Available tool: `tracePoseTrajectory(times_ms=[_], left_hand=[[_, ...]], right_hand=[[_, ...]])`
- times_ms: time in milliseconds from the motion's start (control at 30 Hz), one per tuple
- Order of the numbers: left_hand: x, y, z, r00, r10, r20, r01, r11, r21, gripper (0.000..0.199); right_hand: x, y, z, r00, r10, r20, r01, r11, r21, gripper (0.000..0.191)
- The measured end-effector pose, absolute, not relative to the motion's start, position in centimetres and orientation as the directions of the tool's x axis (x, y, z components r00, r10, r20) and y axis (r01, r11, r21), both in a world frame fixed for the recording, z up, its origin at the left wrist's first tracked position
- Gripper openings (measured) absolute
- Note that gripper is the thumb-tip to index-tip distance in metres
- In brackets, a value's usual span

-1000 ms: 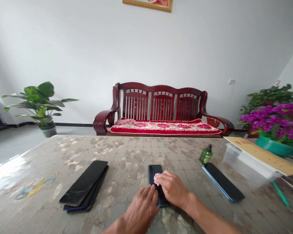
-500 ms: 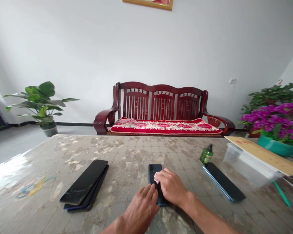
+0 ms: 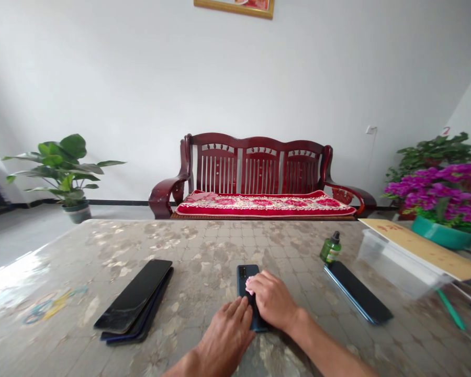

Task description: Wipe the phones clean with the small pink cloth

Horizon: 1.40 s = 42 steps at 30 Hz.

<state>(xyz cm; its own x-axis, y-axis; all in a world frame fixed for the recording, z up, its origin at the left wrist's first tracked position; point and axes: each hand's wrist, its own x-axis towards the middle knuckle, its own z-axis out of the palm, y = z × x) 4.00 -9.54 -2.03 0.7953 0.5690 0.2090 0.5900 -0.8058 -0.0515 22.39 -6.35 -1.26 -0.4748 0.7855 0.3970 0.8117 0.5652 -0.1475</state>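
A dark blue phone point(image 3: 243, 272) lies back up on the patterned tablecloth point(image 3: 204, 251), its camera block at the far end. My right hand point(image 3: 273, 297) is closed around a small pink cloth point(image 3: 249, 285) and presses it on the phone's back. Resting against the phone's left side and lower part is my left hand point(image 3: 231, 327), its fingers laid flat and close together. To the left sits a stack of phones point(image 3: 135, 298), the top one black. Another phone point(image 3: 359, 293) lies on the right, with a green bottle point(image 3: 331, 248) just behind it.
At the right are a clear plastic box point(image 3: 400, 267), a tan sheet point(image 3: 419, 246), a green pen point(image 3: 451, 310) and purple flowers in a teal pot point(image 3: 443, 233). Rubber bands point(image 3: 49, 308) lie far left. A wooden bench point(image 3: 259, 173) stands beyond the table.
The view has shifted slightly. Both hands stay in nearly the same place on the phone, with the pink cloth still in my right hand.
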Motion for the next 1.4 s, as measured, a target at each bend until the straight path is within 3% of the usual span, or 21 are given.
tracePoseTrajectory(times_ms=[133,333,633,733,900,1133,1267,1400], left_hand=[[4.2,-9.6,-1.8,0.771,0.597,0.224,0.613,-0.79,-0.003,0.024],[4.5,-9.9,-1.4,0.749,0.637,0.185,0.652,-0.757,-0.031,0.022],[5.7,-10.5,-1.6,0.7,0.698,0.154,0.714,-0.693,-0.103,0.023],[5.6,-10.1,0.2,0.699,0.704,0.123,0.713,-0.7,-0.043,0.02],[4.2,-7.6,4.4,0.686,0.725,-0.058,0.728,-0.682,0.07,0.022],[2.6,-3.1,3.6,0.753,0.642,-0.147,0.652,-0.758,0.03,0.083],[3.3,-1.1,3.1,0.812,0.566,-0.14,0.57,-0.822,-0.016,0.098],[4.4,0.2,3.0,0.84,0.514,-0.174,0.517,-0.855,-0.033,0.098]], right_hand=[[22.6,-7.7,-1.7,-0.498,0.722,0.48,0.748,0.638,-0.185,0.029],[22.6,-7.3,-1.8,-0.314,0.749,0.584,0.748,0.574,-0.334,0.035],[23.6,-6.5,-2.5,-0.088,0.816,0.571,0.697,0.459,-0.55,0.031],[23.7,-6.5,-2.6,-0.096,0.815,0.572,0.666,0.479,-0.572,0.031],[23.7,-6.3,-2.8,-0.095,0.801,0.592,0.655,0.498,-0.569,0.03],[23.9,-6.0,-2.9,-0.051,0.789,0.612,0.631,0.501,-0.592,0.027],[24.0,-5.9,-2.9,-0.024,0.775,0.631,0.61,0.511,-0.605,0.028],[24.1,-5.8,-3.0,0.034,0.79,0.613,0.584,0.482,-0.653,0.027]])
